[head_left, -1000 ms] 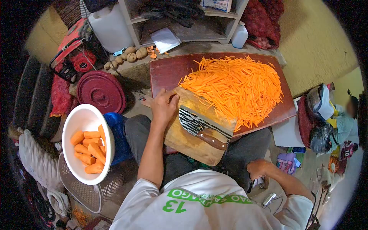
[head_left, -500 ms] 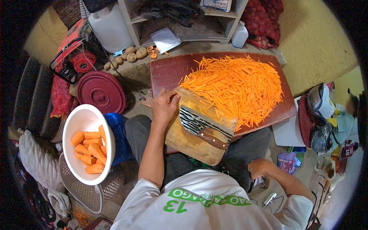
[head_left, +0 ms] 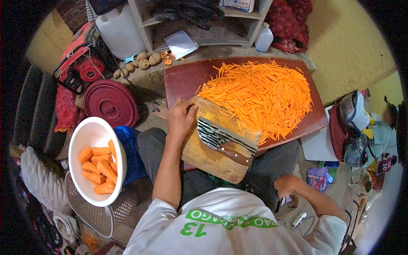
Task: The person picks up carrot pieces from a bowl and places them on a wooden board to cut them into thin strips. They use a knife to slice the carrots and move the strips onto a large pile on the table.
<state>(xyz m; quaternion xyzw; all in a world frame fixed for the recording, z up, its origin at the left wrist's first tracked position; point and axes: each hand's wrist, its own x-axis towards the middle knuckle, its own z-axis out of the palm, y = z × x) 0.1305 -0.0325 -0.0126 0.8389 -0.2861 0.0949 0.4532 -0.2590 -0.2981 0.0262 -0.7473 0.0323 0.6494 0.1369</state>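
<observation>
My left hand (head_left: 180, 118) grips the upper left corner of a worn wooden cutting board (head_left: 199, 157), with fingers curled at its edge. The board lies tilted across my lap and the table's near edge. On it rests a cleaver with a black-and-white patterned blade (head_left: 216, 135) and a brown riveted handle (head_left: 234, 156); neither hand touches it. Beyond the board, a big heap of carrot strips (head_left: 263, 100) covers much of the dark red table (head_left: 182, 78). My right hand (head_left: 287, 185) is closed by my right thigh, its fingertips hidden; whatever it may hold cannot be made out.
At left, a white basin (head_left: 75, 170) holds several peeled carrots (head_left: 102, 165), near a blue container (head_left: 129, 148) and a maroon lid (head_left: 111, 104). Potatoes (head_left: 143, 63) line a ledge under a shelf (head_left: 146, 32). Bags and a cable (head_left: 312, 219) lie at right.
The whole view has shifted very slightly. Both hands, the cutting board and the cleaver keep their places relative to each other.
</observation>
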